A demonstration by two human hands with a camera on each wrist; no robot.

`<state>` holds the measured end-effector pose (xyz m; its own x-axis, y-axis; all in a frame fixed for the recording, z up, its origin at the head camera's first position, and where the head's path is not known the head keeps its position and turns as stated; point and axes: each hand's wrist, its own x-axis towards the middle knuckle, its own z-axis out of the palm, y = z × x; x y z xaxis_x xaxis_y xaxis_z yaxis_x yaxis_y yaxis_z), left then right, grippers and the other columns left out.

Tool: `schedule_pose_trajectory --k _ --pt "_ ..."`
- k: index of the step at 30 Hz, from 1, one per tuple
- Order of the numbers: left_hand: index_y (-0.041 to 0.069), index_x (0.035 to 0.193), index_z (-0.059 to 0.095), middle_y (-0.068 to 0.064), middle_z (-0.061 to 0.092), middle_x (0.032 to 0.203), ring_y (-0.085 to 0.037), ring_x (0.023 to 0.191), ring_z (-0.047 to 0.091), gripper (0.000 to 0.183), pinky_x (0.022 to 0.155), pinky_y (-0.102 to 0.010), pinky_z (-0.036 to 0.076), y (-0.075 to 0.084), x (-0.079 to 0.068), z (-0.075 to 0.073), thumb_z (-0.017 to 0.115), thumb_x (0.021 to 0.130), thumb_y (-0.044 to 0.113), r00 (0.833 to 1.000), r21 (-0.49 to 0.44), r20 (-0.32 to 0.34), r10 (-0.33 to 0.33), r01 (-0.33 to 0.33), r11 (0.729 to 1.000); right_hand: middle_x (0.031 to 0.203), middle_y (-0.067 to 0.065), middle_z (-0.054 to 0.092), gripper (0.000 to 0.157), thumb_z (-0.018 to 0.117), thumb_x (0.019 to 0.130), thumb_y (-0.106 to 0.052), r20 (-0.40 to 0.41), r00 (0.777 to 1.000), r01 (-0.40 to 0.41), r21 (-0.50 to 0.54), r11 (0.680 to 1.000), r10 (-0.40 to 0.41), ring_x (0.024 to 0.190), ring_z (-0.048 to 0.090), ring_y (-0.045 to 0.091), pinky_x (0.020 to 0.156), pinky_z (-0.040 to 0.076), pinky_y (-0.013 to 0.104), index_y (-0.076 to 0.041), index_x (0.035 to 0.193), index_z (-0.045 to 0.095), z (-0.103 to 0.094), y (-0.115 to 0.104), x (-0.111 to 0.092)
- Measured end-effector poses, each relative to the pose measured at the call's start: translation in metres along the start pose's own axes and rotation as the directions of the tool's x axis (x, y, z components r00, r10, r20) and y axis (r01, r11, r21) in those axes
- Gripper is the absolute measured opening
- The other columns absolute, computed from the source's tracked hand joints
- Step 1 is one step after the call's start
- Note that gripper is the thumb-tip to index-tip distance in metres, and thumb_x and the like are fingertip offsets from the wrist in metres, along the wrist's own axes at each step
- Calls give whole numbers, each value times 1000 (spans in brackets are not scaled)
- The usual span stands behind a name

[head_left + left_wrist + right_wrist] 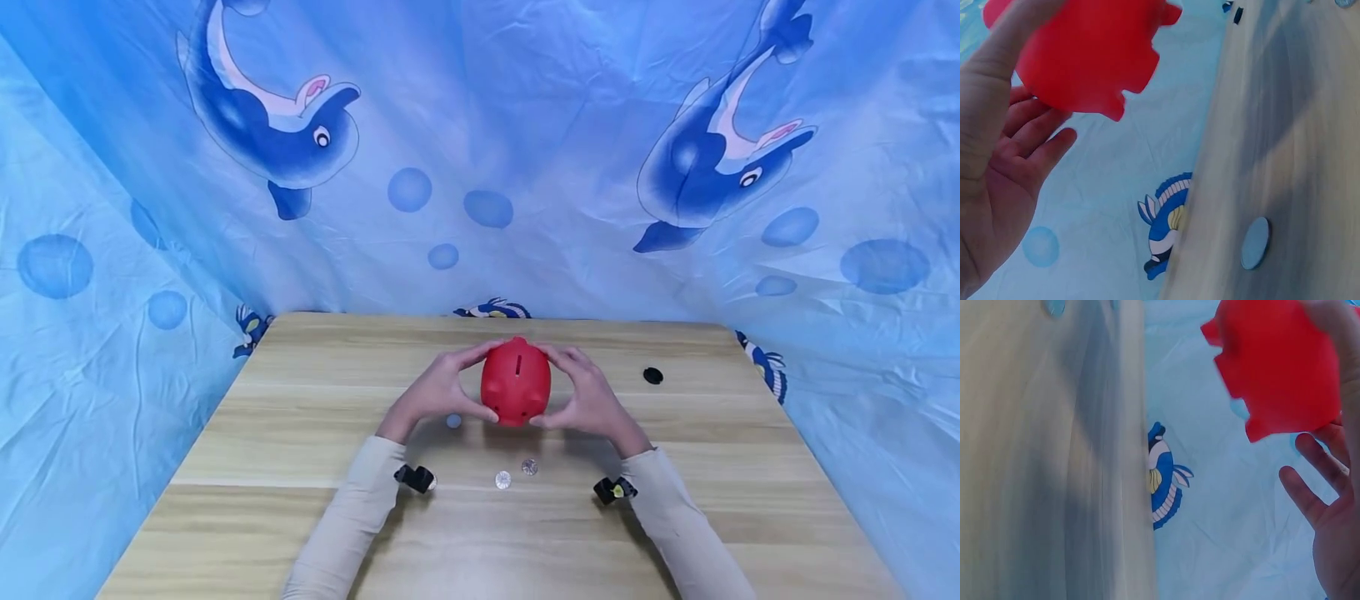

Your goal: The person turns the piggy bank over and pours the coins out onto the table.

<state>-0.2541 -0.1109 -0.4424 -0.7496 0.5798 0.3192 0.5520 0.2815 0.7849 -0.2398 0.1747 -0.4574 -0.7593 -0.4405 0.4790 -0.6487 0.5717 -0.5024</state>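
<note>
A red piggy bank (516, 383) with a coin slot in its top is held up off the wooden table between both hands. My left hand (442, 387) grips its left side, thumb at the front and fingers toward the back. On the opposite side my right hand (588, 400) grips it in the same way. The wrist views show the piggy bank (1094, 56) raised, its short feet pointing at the tabletop. Below the hands lie silver coins, one (503, 480) beside another (529, 467), and a bluish-looking coin (453, 421) near the left hand.
A round black cap (653, 376) lies on the wooden table (300, 450) to the right of the piggy bank. Another coin (432, 482) is partly hidden by the left wrist camera (415, 478). Blue dolphin-print curtain (480, 125) hangs behind and along both sides.
</note>
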Motion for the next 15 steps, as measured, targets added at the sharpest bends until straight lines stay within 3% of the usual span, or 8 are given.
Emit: schedule_pose_trajectory --k 8,15 --pt "24 151 51 5 63 138 -15 122 64 90 102 -34 55 8 1 -3 95 72 34 1000 -48 8 -21 21 999 129 8 64 90 88 66 -45 -40 999 37 73 997 -35 113 63 35 81 62 52 -13 144 58 -7 -7 2" --pt "20 146 58 4 67 132 -14 114 68 82 96 -34 58 19 1 -1 93 73 34 998 -55 -44 -44 41 998 125 12 66 81 83 71 -47 -109 993 68 145 987 -52 111 65 30 82 62 51 -5 137 63 -11 -12 3"
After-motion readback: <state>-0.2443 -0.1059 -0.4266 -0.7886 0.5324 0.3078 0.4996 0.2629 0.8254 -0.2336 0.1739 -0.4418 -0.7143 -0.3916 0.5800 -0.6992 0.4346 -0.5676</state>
